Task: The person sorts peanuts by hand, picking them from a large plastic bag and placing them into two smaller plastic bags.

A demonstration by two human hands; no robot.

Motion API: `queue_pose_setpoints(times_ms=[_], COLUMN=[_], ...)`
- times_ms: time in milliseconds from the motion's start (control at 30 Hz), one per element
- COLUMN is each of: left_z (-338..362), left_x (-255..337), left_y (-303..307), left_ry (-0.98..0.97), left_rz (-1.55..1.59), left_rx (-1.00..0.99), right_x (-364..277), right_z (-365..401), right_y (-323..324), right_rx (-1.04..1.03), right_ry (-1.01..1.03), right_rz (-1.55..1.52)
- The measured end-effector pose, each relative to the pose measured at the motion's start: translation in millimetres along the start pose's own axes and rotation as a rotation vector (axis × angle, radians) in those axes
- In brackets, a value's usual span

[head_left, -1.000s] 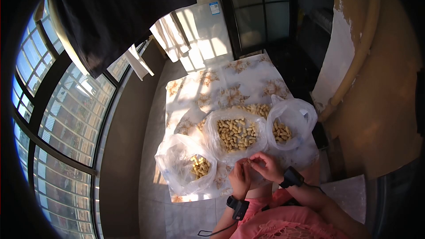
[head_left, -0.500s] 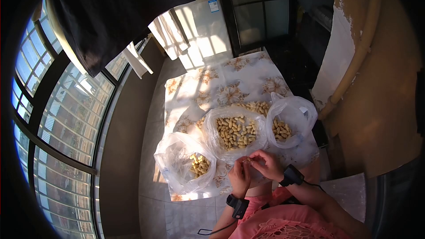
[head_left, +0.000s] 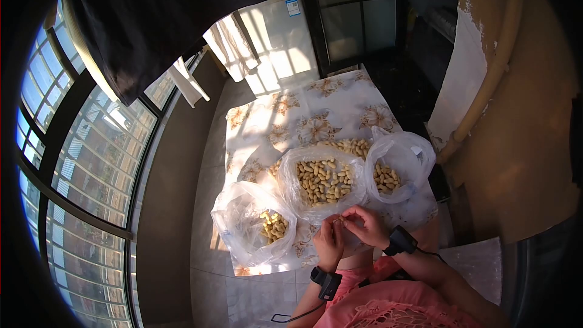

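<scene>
- Our left hand [head_left: 328, 245] and right hand [head_left: 368, 229] meet, fingertips pinched together on a small thing [head_left: 339, 219] we cannot make out.
- Peanuts [head_left: 313, 192] fill part of our middle bag [head_left: 289, 186], just beyond both hands.

Tan peanuts [head_left: 313, 193], in shell, spread in open clear middle bag [head_left: 290, 185], frame centre; smaller heaps in left bag [head_left: 234, 209], lower left of centre, and right bag [head_left: 414, 157], right of centre.

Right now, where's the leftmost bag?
Head view: leftmost bag sits near-left on the table, beside the middle bag, left of the left hand.
</scene>
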State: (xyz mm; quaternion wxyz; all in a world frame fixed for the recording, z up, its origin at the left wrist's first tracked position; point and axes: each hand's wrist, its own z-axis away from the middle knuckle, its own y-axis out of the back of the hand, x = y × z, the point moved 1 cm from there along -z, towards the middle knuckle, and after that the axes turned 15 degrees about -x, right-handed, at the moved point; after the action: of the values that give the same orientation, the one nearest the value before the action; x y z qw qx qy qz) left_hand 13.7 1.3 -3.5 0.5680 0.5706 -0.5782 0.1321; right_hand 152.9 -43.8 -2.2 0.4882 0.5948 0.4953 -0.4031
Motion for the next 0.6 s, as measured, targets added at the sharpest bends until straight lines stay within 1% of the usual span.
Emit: queue_pose_setpoints(times_ms=[567,600], left_z=[-0.9,-1.0], left_x=[-0.6,0.9], left_y=[-0.6,0.3], left_ry=[0.002,0.007], left_rz=[0.031,0.024], left_rx=[0.016,0.01], right_x=[-3.2,-2.8], right_z=[0.9,0.9], right_y=[-0.5,-0.9], right_rx=[-0.006,-0.012], right_ry=[-0.018,-0.036], right_rz=[-0.014,-0.078])
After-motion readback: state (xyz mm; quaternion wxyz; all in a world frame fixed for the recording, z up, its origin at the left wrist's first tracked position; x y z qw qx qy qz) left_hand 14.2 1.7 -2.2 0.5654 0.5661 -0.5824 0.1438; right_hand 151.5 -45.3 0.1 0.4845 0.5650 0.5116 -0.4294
